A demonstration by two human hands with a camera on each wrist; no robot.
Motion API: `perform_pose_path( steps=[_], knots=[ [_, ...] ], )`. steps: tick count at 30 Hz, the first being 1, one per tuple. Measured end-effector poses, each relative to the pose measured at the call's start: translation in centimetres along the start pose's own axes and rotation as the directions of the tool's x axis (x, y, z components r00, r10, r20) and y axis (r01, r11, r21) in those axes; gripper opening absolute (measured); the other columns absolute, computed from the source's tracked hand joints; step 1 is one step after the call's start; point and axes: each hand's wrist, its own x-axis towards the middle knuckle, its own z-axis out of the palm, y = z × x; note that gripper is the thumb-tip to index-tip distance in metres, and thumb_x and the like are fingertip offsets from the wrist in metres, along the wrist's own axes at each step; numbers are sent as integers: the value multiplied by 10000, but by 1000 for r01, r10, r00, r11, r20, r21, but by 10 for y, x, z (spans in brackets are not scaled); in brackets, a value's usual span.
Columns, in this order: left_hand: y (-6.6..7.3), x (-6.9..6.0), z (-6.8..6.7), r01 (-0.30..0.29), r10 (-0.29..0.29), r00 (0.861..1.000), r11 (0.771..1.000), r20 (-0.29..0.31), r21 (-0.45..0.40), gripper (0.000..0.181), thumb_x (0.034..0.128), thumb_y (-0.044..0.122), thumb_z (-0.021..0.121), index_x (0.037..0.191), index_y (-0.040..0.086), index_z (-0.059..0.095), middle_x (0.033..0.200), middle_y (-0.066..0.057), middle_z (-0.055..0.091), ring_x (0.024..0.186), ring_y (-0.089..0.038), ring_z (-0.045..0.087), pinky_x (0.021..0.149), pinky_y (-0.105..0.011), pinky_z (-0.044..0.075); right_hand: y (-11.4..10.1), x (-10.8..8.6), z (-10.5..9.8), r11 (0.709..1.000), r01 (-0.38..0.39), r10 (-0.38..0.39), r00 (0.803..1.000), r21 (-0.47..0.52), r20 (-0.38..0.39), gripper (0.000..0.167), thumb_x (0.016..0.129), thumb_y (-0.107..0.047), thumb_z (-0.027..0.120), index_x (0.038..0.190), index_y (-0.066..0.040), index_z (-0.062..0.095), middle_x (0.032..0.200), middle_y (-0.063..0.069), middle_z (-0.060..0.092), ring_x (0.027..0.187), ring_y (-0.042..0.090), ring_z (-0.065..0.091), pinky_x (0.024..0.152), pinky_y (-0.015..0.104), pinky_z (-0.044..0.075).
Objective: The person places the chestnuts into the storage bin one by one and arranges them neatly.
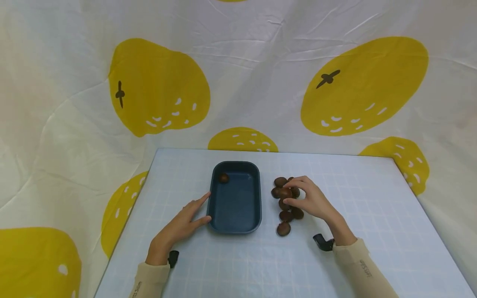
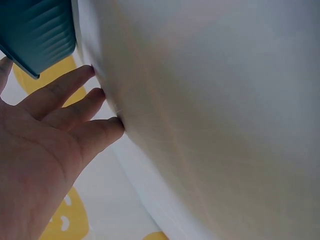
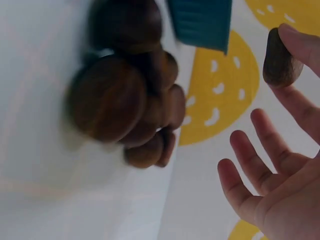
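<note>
Pinching a chestnut [image 3: 280,61] between its fingertips [image 3: 291,33], right grip [image 1: 312,200] hovers; left grip [image 1: 181,224], spread, touches the tray [image 1: 235,200].

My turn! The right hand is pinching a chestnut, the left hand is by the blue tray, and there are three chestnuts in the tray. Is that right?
Not quite: the head view shows just one chestnut in the blue tray, not three. The rest of what you said is right.

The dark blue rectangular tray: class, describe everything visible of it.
The dark blue, round-cornered rectangular tray looks plastic, open-topped, with ribbed outer walls. It sits upright on the pale checked tabletop, holding one round brown chestnut near its far left corner. The person's left hand touches its left side.
</note>
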Motion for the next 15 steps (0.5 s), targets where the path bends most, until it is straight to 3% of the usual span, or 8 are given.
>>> perform_pose_path(
  steps=[8, 15],
  knots=[
    [0, 0, 0, -9, 9, 1000, 1000, 1, -8, 778, 927, 617, 590, 1583, 448, 207, 1630, -26, 251, 1475, -439, 155, 1111, -687, 188, -12, 33, 5, 998, 43, -44, 999, 36, 31, 340, 844, -214, 835, 1157, -146, 721, 1179, 44, 583, 1112, 262, 506, 916, 589, 463],
    [0, 0, -1, -10, 10, 1000, 1000, -7, -5, 781, 923, 616, 594, 1584, 437, 218, 1625, -7, 258, 1474, -439, 161, 1130, -673, 153, -22, 53, 14, 998, 32, -35, 998, 45, 61, 362, 841, -213, 836, 1177, -146, 718, 1200, 52, 572, 1136, 261, 514, 957, 584, 447]
  ],
)
